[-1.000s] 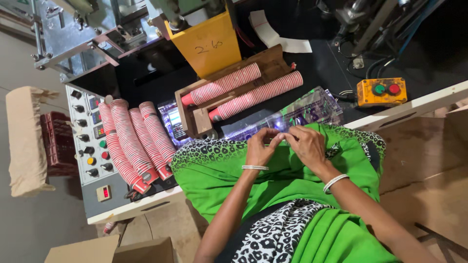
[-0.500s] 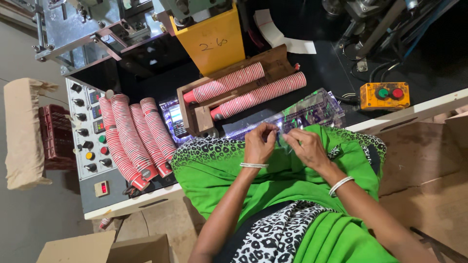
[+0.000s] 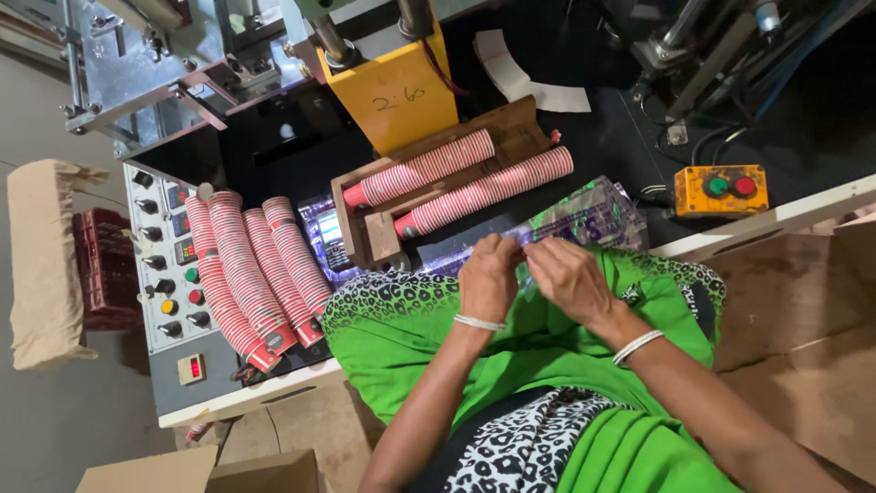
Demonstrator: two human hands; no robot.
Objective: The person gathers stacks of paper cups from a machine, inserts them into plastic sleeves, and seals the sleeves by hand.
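My left hand (image 3: 488, 278) and my right hand (image 3: 568, 277) meet over my green-clad lap and pinch the near edge of a clear printed plastic bag (image 3: 584, 213). The bag lies flat on the black machine table, stretching away to the right. Just beyond it, two long stacks of red-and-white striped paper cups (image 3: 484, 192) lie on their sides, one of them inside a wooden tray (image 3: 383, 239). Each wrist wears a thin white bangle.
Three more cup stacks (image 3: 251, 269) lie on the grey control panel (image 3: 169, 274) with knobs and coloured buttons at left. A yellow machine block (image 3: 392, 87) stands behind the tray. An orange button box (image 3: 721, 189) sits at right. Cardboard boxes (image 3: 803, 310) flank my lap.
My hands have stayed together on the bag's edge, with the fingers shifting slightly. The view has drifted a little, and the cups have not moved.
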